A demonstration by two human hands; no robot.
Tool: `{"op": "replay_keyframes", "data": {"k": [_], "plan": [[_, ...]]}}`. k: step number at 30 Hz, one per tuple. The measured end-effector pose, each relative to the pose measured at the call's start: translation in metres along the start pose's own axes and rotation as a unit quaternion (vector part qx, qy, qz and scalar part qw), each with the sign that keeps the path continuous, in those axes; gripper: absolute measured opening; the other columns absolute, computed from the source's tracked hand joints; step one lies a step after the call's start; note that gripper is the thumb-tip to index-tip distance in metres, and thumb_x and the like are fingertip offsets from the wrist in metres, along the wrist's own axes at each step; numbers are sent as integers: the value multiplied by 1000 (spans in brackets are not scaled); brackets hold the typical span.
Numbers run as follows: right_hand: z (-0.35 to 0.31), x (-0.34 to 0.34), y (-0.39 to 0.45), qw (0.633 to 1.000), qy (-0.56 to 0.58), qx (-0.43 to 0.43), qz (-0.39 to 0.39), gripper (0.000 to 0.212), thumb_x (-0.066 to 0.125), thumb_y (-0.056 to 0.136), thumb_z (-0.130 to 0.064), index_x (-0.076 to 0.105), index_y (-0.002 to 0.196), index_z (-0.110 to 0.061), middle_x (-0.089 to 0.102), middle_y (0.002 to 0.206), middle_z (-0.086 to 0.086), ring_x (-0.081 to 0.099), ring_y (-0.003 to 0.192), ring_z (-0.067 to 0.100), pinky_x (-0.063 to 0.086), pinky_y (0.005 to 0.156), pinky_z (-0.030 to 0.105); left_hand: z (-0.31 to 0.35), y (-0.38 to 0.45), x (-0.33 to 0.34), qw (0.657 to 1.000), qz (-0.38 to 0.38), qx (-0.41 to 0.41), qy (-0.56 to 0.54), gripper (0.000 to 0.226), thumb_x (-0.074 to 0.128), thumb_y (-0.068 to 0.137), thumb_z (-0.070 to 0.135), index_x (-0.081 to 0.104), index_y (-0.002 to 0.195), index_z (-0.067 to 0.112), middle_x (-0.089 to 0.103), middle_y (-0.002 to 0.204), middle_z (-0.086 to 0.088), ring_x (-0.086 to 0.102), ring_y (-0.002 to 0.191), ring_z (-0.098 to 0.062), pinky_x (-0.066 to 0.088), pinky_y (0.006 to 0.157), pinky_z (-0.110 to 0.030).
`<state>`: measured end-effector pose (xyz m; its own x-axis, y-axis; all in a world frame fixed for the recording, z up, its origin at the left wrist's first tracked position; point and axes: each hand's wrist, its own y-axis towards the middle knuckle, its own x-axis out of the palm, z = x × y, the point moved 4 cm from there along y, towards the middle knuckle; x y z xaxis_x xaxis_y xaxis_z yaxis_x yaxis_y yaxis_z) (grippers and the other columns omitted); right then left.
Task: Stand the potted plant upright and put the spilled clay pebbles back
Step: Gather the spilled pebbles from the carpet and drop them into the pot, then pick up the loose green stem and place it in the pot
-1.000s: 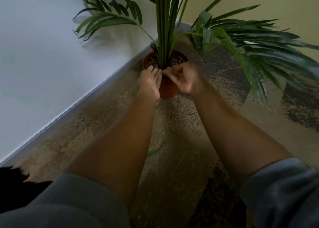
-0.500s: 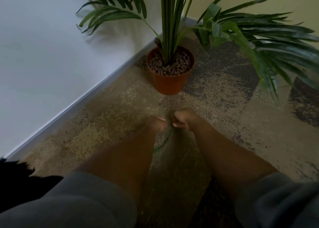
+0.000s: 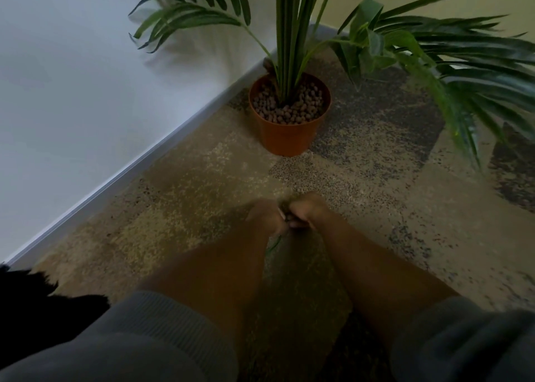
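Crouching low, you have both hands together on the mottled brown-and-tan carpet: left hand (image 3: 265,216) and right hand (image 3: 307,212) touch, fingers curled inward over something small between them, likely stray pebbles, though blur hides exactly what they grasp. A thin green leaf strip (image 3: 273,244) lies just beneath the wrists. The round terracotta-orange plastic pot (image 3: 286,137) stands upright, well ahead of the hands, near the white skirting board (image 3: 139,164), brown clay pebbles (image 3: 289,106) filling it to the rim around the palm stems (image 3: 285,34). Open carpet lies between hands and pot; fronds overhang on the right, so approach from the front.
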<state>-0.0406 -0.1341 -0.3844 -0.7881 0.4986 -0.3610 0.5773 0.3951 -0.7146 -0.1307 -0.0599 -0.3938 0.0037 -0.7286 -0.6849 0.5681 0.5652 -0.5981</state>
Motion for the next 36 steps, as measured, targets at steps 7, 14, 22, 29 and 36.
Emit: {"op": "replay_keyframes", "data": {"k": [7,14,22,29,36], "plan": [[3,-4,3,999,39,6,-6,22,53,91,-3,63,71,-5,64,68,10,62,48,16,57,47,25,-7,8,5,981,-23,-81,-175,22,71,73,8,73,94,1,69,109,-19,67,101,-31,57,88,-45],[-5,-13,5,998,60,1,-17,8,59,90,-7,66,85,-5,64,78,11,57,50,14,51,44,21,2,9,2,962,-35,-74,-260,12,74,64,15,68,74,18,70,91,-7,68,90,-21,59,83,-38],[-23,-33,5,999,-4,-27,-22,12,68,84,-5,72,88,6,64,72,15,53,53,17,42,50,24,15,0,-3,917,-90,-55,-384,19,64,88,8,55,90,24,65,89,1,62,79,-7,51,63,-20],[-45,-50,-2,999,-1,-44,-12,8,65,85,-2,69,78,0,64,69,15,54,55,18,44,53,26,27,-5,-20,910,-49,3,-411,18,61,90,7,65,100,22,71,97,-2,65,74,-6,46,51,-16],[-65,-78,-16,980,186,-65,-28,6,61,90,2,66,88,-2,64,80,11,61,61,13,53,45,15,28,-4,-39,897,80,53,-431,10,69,85,31,76,92,31,72,94,7,63,82,-11,48,69,-25]]}}
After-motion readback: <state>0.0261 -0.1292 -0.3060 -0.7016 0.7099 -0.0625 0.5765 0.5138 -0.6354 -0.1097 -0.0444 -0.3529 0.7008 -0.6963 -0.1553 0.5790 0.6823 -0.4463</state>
